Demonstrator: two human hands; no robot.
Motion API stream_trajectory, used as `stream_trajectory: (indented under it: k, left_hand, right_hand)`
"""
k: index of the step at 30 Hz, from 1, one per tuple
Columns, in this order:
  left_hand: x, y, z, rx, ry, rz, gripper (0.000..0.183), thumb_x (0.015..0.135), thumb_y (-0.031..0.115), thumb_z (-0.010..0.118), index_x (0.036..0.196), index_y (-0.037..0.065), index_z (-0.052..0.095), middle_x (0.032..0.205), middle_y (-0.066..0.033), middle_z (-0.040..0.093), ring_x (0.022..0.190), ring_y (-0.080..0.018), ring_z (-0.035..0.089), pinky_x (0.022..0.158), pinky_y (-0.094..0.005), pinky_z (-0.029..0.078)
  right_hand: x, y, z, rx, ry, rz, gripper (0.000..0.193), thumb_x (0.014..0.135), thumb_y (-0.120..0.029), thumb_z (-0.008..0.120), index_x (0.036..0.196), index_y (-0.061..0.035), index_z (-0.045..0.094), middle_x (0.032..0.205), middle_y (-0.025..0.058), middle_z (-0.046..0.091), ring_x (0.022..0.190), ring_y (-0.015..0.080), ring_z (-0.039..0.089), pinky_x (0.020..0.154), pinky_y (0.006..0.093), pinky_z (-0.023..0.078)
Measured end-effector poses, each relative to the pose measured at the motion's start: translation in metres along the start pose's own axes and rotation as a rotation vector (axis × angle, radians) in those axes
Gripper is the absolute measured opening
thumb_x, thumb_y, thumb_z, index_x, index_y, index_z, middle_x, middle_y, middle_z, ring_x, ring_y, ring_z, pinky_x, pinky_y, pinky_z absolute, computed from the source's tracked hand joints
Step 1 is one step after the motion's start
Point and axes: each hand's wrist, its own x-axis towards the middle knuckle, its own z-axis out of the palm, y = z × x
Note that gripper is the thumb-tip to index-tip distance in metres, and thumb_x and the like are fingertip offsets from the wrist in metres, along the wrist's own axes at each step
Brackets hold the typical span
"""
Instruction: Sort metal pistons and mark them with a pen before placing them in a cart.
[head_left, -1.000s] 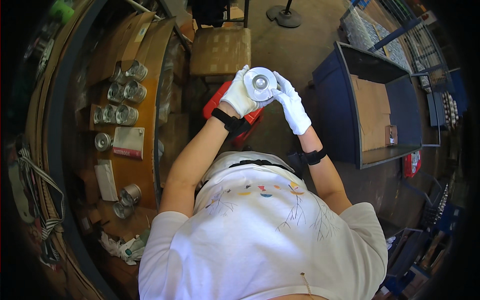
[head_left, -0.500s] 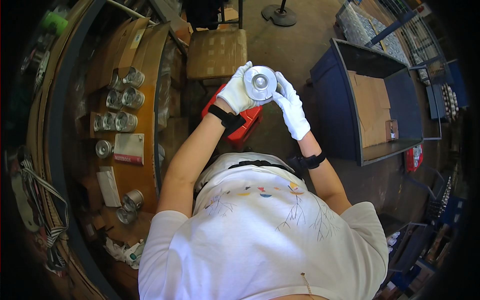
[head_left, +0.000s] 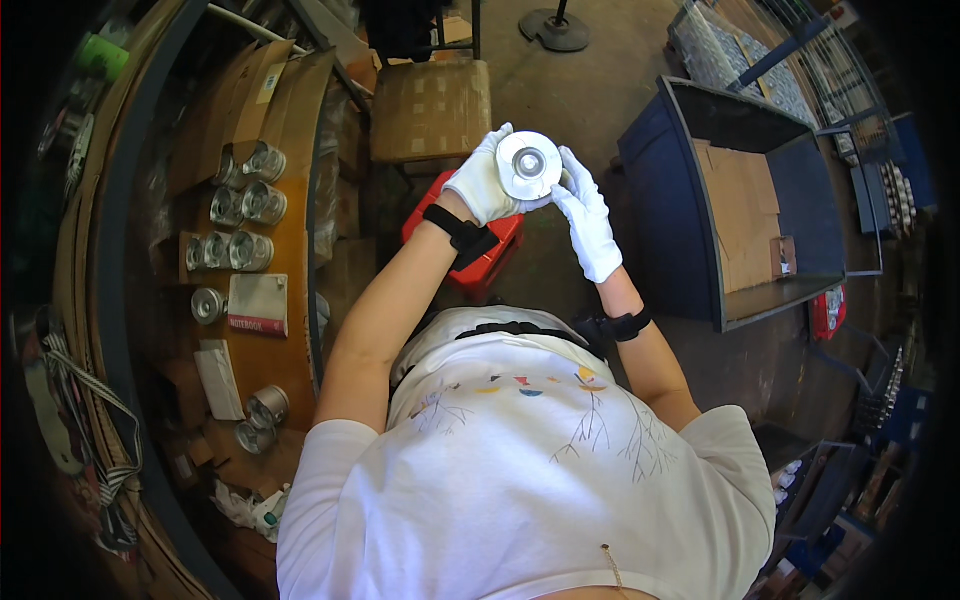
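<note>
A round silver piston is held up in front of me, its face with the raised centre and ringed recess turned toward me. My left hand, in a white glove, grips it from the left, fingers closed round its side and partly hidden behind it. My right hand, also gloved in white, holds its right edge between thumb and fingers. Black bands circle both wrists. On the wooden table at the left stand several similar pistons, beside a notebook with a red strip.
A large dark bin with cardboard inside stands at the right. Beneath my hands is a red plastic stool or case. A taped cardboard box sits ahead, and a dark post rises left of the table.
Both hands have shifted slightly to the right with the piston, whose face has tilted a little and catches the light differently. My grip on it stays.
</note>
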Motion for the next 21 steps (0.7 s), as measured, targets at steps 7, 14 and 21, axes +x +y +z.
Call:
stream_trajectory:
  k: [7, 14, 21]
  left_hand:
    - [0.005, -0.007, 0.007, -0.003, 0.094, 0.019, 0.047, 0.099, 0.055, 0.038, 0.124, 0.018, 0.054, 0.124, -0.006, 0.061, 0.116, -0.0306, 0.057, 0.1, -0.062, 0.04]
    - [0.009, -0.009, 0.002, 0.014, 0.117, 0.025, 0.048, 0.099, 0.055, 0.036, 0.125, 0.018, 0.053, 0.123, -0.0059, 0.062, 0.116, -0.0307, 0.056, 0.1, -0.0618, 0.04]
    - [0.008, -0.011, 0.002, -0.011, 0.153, 0.048, 0.049, 0.099, 0.055, 0.035, 0.125, 0.017, 0.053, 0.122, -0.0076, 0.061, 0.114, -0.0311, 0.057, 0.099, -0.0616, 0.041]
  right_hand:
    - [-0.002, 0.003, -0.002, 0.05, 0.076, 0.053, 0.055, 0.094, -0.007, 0.051, 0.147, -0.0046, 0.036, 0.145, 0.0139, 0.043, 0.133, 0.0238, 0.042, 0.11, 0.0351, 0.034]
    - [-0.004, 0.002, -0.004, 0.094, 0.057, 0.08, 0.056, 0.096, -0.011, 0.051, 0.149, -0.0032, 0.032, 0.148, 0.0112, 0.041, 0.137, 0.0249, 0.039, 0.109, 0.0333, 0.034]
    - [-0.004, 0.0, -0.003, 0.094, 0.042, 0.077, 0.056, 0.096, -0.01, 0.05, 0.148, -0.002, 0.032, 0.148, 0.012, 0.04, 0.137, 0.0246, 0.038, 0.109, 0.0336, 0.033]
